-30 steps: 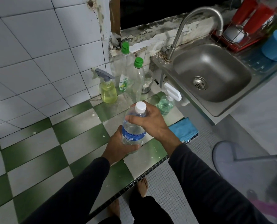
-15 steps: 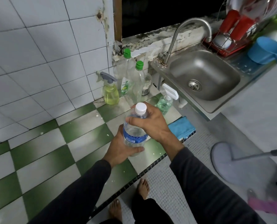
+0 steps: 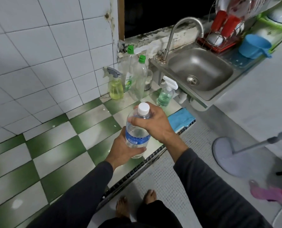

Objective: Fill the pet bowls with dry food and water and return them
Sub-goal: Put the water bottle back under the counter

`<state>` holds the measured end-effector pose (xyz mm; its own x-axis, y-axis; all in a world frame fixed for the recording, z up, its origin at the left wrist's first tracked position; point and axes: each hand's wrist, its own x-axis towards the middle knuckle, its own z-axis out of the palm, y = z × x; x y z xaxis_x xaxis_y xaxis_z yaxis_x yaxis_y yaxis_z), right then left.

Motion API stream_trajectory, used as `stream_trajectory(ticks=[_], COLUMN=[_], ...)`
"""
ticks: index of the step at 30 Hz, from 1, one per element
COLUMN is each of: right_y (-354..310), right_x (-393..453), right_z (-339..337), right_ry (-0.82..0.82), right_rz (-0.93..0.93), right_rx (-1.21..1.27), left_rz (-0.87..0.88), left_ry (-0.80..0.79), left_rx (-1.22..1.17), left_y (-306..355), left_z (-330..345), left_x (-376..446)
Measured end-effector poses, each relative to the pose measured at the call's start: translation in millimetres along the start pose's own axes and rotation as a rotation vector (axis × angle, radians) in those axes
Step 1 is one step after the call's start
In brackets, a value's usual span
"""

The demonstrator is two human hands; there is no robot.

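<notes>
The water bottle (image 3: 137,132) stands nearly upright between both hands, above the front edge of the bench (image 3: 58,145), cap toward the sink side. The left hand (image 3: 125,149) wraps its lower body; the right hand (image 3: 153,125) grips the shoulder just under the white cap (image 3: 143,108), probably ready to unscrew it.

Home kitchen, seen from my standing position.
Before me: a steel sink (image 3: 201,71) with tap (image 3: 183,30), dish rack (image 3: 219,41), detergent bottles (image 3: 137,74), checkered tiled counter (image 3: 54,145).
</notes>
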<state>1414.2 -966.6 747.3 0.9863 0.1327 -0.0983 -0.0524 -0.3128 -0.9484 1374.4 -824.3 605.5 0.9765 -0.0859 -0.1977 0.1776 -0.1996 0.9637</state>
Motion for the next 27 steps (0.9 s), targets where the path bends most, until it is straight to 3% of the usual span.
stream_trajectory(ticks=[8,27], right_y=[0,11], right_x=[-52,-230], right_z=[2,42], right_ry=[-0.047,-0.399], right_rz=[-0.046,-0.118], right_rx=[-0.005,-0.037], left_rz=[0.037,-0.025], left_ry=[0.06,0.331], left_rx=[-0.003,-0.104], left_y=[-1,-27], left_z=[14,53], left_x=[-59,-288])
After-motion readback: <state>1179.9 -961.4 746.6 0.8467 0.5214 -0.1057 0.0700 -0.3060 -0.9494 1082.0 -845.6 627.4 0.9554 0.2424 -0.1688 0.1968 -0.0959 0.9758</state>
